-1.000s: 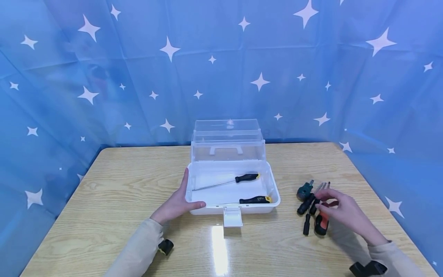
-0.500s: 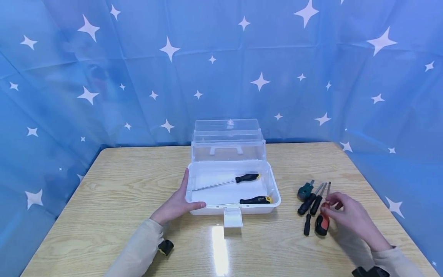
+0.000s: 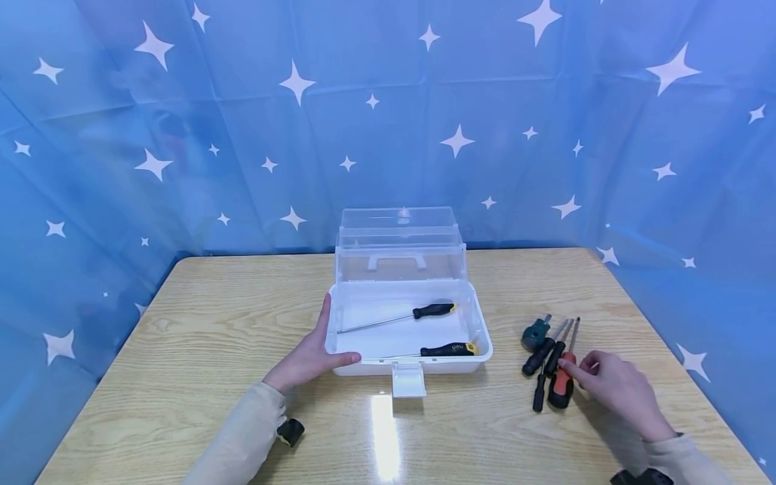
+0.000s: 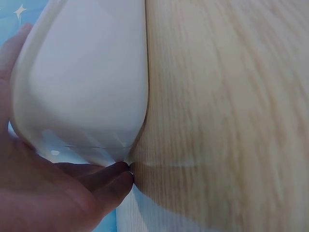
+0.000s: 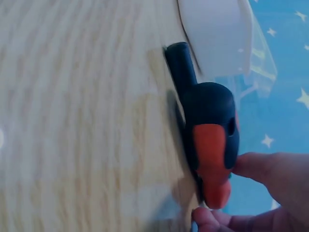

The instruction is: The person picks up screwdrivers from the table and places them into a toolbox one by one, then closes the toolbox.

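A white toolbox (image 3: 388,369) stands with its clear lid (image 3: 397,263) raised. Inside lie two black-and-yellow screwdrivers (image 3: 433,310). My left hand (image 3: 306,357) holds the box's front left corner, its thumb over the front rim and its fingers along the side wall; the left wrist view shows the fingertips (image 4: 116,186) against the wall's lower end. At the right, my right hand (image 3: 618,391) pinches a red-and-black screwdriver (image 3: 564,382) near the front of its handle. In the right wrist view, thumb and fingers lie either side of that handle's narrow end.
Left of the red screwdriver lie a stubby green screwdriver (image 3: 535,334) and several black-handled screwdrivers (image 3: 536,360), close together. The box's latch (image 3: 409,381) hangs open at the front. A blue curtain (image 3: 388,135) with white stars stands behind the wooden table (image 3: 212,323).
My right hand has come back from above the pile and down to the red-and-black screwdriver, whose handle end has shifted slightly left. The left hand and box have stayed put.
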`<state>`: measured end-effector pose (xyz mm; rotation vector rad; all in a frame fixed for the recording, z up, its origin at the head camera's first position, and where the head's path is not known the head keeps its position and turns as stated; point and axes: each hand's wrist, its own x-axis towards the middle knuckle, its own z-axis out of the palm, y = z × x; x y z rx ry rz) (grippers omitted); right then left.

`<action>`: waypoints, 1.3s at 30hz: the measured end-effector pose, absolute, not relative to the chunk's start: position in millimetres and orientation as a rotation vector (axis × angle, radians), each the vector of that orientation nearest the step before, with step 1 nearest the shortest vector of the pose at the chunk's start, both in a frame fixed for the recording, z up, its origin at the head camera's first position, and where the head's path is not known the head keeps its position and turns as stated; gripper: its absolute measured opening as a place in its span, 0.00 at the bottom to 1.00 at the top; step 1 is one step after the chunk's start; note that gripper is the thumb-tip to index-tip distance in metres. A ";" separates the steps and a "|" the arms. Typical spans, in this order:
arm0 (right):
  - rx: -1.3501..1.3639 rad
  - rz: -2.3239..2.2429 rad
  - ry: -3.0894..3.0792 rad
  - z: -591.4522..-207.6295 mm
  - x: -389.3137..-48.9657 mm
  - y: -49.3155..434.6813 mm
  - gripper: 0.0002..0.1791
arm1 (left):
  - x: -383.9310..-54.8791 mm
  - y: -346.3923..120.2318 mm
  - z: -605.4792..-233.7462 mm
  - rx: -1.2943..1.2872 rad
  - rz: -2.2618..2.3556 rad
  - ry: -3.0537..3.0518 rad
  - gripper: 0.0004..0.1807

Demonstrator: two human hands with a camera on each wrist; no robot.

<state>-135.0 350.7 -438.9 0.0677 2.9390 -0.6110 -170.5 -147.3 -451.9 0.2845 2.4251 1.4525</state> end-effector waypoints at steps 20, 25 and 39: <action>0.109 -0.773 2.842 -442.9 -142.8 353.9 0.28 | -171.2 -146.7 -453.1 0.262 1.468 2.420 0.68; 0.104 -0.762 2.826 -439.3 -145.8 357.8 0.26 | -171.5 -146.6 -453.3 0.264 1.470 2.421 0.67; 0.149 -0.690 2.900 -437.6 -143.6 367.2 0.24 | -170.7 -146.7 -452.2 0.269 1.465 2.424 0.67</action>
